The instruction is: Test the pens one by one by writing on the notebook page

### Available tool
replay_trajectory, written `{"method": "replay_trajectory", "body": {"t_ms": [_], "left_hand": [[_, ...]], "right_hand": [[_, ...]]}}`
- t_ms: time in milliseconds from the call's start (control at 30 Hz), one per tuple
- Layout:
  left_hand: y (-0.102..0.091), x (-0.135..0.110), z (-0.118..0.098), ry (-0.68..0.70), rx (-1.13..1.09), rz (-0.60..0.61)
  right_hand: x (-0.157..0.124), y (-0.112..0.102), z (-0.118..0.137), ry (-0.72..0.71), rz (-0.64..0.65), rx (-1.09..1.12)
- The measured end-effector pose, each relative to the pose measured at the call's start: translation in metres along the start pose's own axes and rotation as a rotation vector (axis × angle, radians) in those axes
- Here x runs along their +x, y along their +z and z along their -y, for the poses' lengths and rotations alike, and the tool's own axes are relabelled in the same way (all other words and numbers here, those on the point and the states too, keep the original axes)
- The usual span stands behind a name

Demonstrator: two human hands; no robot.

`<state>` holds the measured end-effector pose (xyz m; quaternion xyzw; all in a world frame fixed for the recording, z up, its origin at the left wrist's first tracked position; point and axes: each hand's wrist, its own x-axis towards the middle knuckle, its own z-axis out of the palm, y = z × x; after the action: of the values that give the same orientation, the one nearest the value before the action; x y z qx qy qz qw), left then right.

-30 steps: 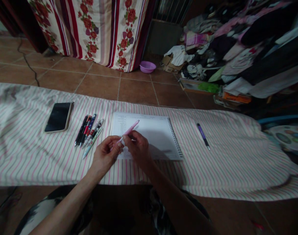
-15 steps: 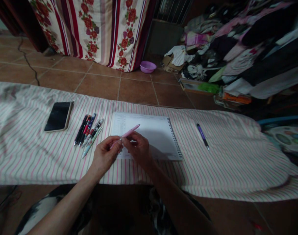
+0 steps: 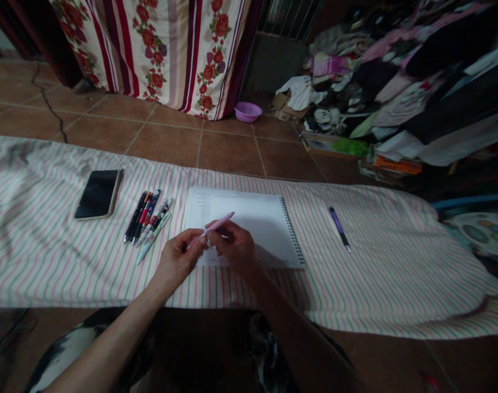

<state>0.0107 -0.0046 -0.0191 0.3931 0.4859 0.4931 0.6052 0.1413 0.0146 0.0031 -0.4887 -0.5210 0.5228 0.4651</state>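
A pink pen is held slantwise between both hands, its dark-tipped end pointing up and to the right. My left hand pinches its lower end, which is partly hidden by the fingers. Around its middle, the fingers of my right hand are closed. Beneath the hands lies an open spiral notebook, its coil on the right side and faint writing along its left part. Several pens are grouped on the cloth left of my left hand. A purple and black pen rests alone to the right of the notebook.
A phone lies at the left on the striped cloth that covers the low surface. Beyond it are a tiled floor, a floral curtain and a purple basin. Clothes are heaped at the far right.
Both hands and the pink pen have shifted very slightly to the right. The right fingers have changed position a little on the pen. Other things lie as before.
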Motion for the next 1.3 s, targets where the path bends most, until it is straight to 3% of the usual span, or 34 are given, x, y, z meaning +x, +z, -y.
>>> {"method": "replay_trajectory", "body": {"t_ms": [333, 600, 767, 1067, 1300], "left_hand": [[-0.003, -0.007, -0.001, 0.041, 0.12, 0.128], [-0.001, -0.004, 0.001, 0.093, 0.185, 0.116], [0.0, -0.003, 0.001, 0.034, 0.146, 0.118], [0.002, -0.004, -0.01, -0.05, 0.063, 0.166], [-0.002, -0.004, -0.009, -0.023, 0.14, 0.184]], "right_hand": [[0.001, -0.01, -0.005, -0.098, -0.034, -0.251], [-0.001, -0.01, -0.002, -0.062, -0.078, -0.338], [-0.001, -0.009, -0.005, -0.044, -0.021, -0.266], [-0.001, -0.014, -0.002, 0.063, 0.151, 0.073], [0.0, -0.015, 0.001, 0.059, 0.065, 0.034]]}}
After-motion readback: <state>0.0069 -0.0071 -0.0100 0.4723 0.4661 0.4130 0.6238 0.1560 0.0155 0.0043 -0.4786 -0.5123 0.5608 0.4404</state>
